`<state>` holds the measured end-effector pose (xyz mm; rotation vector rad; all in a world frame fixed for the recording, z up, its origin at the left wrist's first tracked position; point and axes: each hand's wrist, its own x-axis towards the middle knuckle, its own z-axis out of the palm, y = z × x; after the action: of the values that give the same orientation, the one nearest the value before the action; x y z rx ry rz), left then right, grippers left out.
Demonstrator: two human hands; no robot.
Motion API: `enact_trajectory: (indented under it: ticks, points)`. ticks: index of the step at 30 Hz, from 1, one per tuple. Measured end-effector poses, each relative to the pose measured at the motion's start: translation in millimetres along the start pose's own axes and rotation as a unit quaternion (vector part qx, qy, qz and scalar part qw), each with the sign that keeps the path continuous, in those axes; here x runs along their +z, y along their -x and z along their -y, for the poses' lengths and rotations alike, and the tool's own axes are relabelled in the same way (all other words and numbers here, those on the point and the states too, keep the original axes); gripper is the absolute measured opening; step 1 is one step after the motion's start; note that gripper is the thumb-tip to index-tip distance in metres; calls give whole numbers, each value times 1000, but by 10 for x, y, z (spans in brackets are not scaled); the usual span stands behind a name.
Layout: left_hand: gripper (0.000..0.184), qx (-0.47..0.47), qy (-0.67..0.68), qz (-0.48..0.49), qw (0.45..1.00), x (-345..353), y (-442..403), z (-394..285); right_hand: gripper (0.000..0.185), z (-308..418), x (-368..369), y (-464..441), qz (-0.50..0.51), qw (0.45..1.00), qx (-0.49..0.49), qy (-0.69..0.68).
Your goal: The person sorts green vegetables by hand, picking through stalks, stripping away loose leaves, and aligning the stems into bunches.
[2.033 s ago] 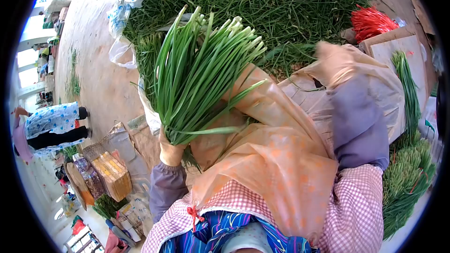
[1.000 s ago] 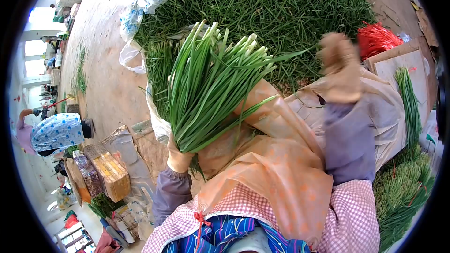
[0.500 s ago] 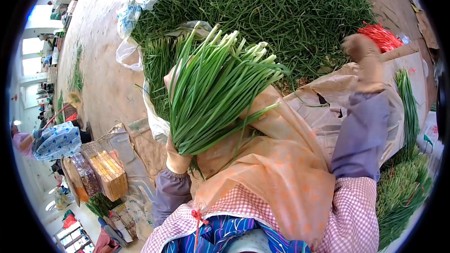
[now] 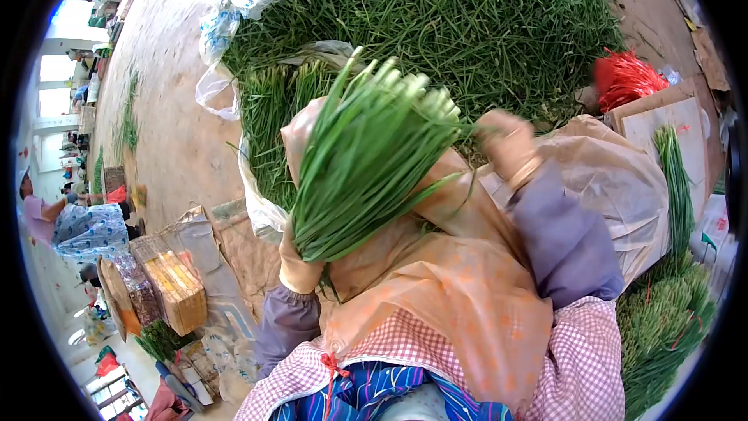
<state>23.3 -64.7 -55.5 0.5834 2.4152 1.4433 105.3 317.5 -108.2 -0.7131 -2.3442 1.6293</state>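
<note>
The left hand [image 4: 294, 261] is closed around the leafy lower end of a thick bunch of long, flat green stalks with pale cut ends [image 4: 374, 164]. The bunch is held slanting over the lap, on the near side of a broad heap of loose green stalks [image 4: 452, 23], its pale ends fanned toward the heap. Half a second ago it was sharp; now its stalks are smeared by motion, though the left hand's hold looks the same.

The right hand [image 4: 508, 144] has changed most: it was raised well off to the right, beside the shiny red plastic strips [image 4: 627, 82], and is now just beside the bunch's pale ends. Its fingers look curled, but blur hides whether they hold or touch anything. The translucent brown plastic apron [image 4: 460, 281] remains spread over the lap. At the far left, the co-worker in a blue-and-white patterned apron [image 4: 89, 230] has shifted posture.
</note>
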Motion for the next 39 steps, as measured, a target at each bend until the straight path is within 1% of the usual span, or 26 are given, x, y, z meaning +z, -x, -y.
enact_trajectory:
  ticks: [1,2,3,4,5,6,8,9,10,11,12,14,15,16,18,21,23,28,29,30,32,33,34,36,37,39]
  points:
    - [53,-3,5,1,1000,12,-18,-112,9,-251,-198,-149,-52,979,92,-174]
    - [53,-5,11,3,1000,20,-29,-174,10,-306,-523,-274,-74,930,214,-290]
    - [55,-16,11,16,1000,-1,-25,-171,15,-445,-764,-384,-140,873,273,-378]
    - [56,-7,7,20,1000,-8,-27,-145,20,-463,-890,-389,-161,800,249,-521]
    - [57,1,3,25,1000,-7,-31,-95,20,-493,-929,-367,-160,854,222,-442]
    - [58,9,-2,30,1000,-1,-41,-59,21,-136,-872,-302,-156,900,194,-358]
    - [60,1,1,30,1000,0,-25,-45,24,566,-617,-196,-29,966,101,-238]
    - [60,-10,9,28,1000,2,-8,-52,27,768,-403,-172,-45,985,-1,-167]
    - [60,-20,18,27,999,-3,1,-59,31,910,-230,-165,-63,988,-104,-93]
    - [60,-21,7,28,999,-13,1,-64,37,970,-153,-209,-60,978,-187,69]
    - [61,-21,-2,28,999,-14,-3,-66,43,1029,-97,-279,-55,935,-265,230]
    - [62,-21,-12,28,999,-10,-12,-78,45,1290,57,-406,181,935,-89,291]
    - [64,-22,-14,29,999,-10,-16,-90,39,1184,170,-402,148,961,-131,194]
    - [65,-23,-16,29,999,-8,-17,-102,33,1099,218,-491,177,970,-124,110]
    - [67,-28,1,30,999,-1,-15,-129,21,988,337,-461,98,981,-165,-7]
    - [69,-22,-12,43,999,-25,-57,-147,22,925,320,-427,57,978,-182,86]
    - [69,-17,-6,51,999,-6,-83,-149,15,876,251,-439,7,963,-213,163]
    - [69,15,-3,65,998,7,-123,-127,12,691,61,-582,-45,896,-264,354]
    - [68,12,-1,64,998,-8,-114,-99,15,312,-29,-766,-113,873,-331,340]
    - [66,9,2,62,998,-24,-95,-59,16,76,-284,-892,-163,905,-302,253]
    - [63,6,15,61,998,-65,-62,-20,19,-533,-943,-1102,-178,971,-34,158]
    - [61,4,25,61,998,-79,-51,-9,20,-172,-1174,-983,-128,922,77,357]
    - [59,2,35,60,998,-81,-47,-3,25,-208,-1227,-907,-116,952,135,251]
    - [53,10,19,68,997,-88,-86,-26,40,-152,-951,-737,-77,996,17,-30]
    - [54,10,16,73,997,-83,-111,-33,58,161,-836,-664,-17,998,34,-51]
    - [54,-1,8,78,997,-74,-135,-47,62,597,-610,-619,103,986,18,-126]
